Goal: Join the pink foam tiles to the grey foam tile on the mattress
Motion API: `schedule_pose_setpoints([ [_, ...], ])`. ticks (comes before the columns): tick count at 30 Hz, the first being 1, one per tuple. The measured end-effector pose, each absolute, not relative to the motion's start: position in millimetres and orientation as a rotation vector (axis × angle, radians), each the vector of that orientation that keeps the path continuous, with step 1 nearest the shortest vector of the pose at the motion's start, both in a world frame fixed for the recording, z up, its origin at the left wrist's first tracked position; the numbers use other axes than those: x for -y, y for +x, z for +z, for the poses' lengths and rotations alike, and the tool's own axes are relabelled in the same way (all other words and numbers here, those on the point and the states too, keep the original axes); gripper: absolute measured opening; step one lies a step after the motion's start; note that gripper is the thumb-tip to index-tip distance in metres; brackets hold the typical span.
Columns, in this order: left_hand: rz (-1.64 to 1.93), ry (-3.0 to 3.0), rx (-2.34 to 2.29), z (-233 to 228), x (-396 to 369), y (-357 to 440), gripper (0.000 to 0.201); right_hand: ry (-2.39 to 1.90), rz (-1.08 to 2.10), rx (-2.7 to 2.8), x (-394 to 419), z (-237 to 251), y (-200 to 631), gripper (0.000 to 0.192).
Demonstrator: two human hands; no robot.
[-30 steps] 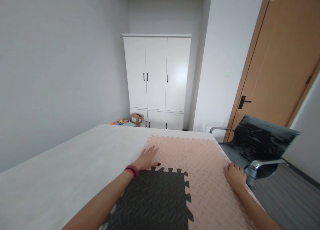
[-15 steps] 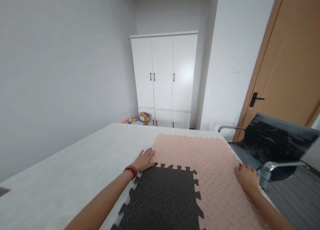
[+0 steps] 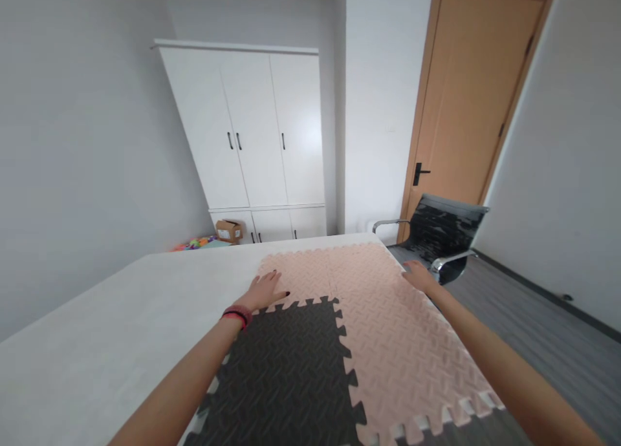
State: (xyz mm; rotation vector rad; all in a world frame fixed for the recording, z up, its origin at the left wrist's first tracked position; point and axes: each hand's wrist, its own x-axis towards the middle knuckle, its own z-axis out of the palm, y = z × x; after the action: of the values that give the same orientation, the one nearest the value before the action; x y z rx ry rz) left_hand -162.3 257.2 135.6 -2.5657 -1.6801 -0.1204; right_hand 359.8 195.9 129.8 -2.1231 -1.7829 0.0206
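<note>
**Both palms flat on the foam mats**

Nearest me lies the dark grey mat tile [image 3: 286, 375], its toothed edges locked into the pink mat tiles [image 3: 388, 329] that run along its right side and far edge. All of it sits on the white table [image 3: 97, 342], toward its right half. My left hand [image 3: 264, 289], with a red band at the wrist, rests open and flat, fingers spread, on the near left corner of the far pink tile, just past the grey tile's edge. My right hand [image 3: 418, 276] lies open on the right border of the pink tiles, holding nothing. Just beyond it stands a black office chair [image 3: 439, 236]. Farther off are a white wardrobe [image 3: 252, 129], a small cardboard box [image 3: 229, 230] on the floor, and a wooden door [image 3: 466, 103].
</note>
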Motion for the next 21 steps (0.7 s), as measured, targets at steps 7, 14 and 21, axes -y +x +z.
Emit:
schedule_pose_setpoints([
  [7, -0.17, -2.944, 1.276, 118.0, -206.3, -23.9, 0.063, -1.926, 0.141, 1.868, -46.3, 103.9, 379.9, 0.048],
  [14, -0.136, -3.005, 1.285, 99.8, -185.9, 8.6, 0.068, -2.028, 0.18, 1.977, -3.8, 85.3, 366.6, 0.055],
  [21, -0.18, -2.895, 1.396, 101.6, -190.6, 9.1, 0.059, -1.909, 0.104, 2.178, -105.3, 126.0, 289.9, 0.051],
])
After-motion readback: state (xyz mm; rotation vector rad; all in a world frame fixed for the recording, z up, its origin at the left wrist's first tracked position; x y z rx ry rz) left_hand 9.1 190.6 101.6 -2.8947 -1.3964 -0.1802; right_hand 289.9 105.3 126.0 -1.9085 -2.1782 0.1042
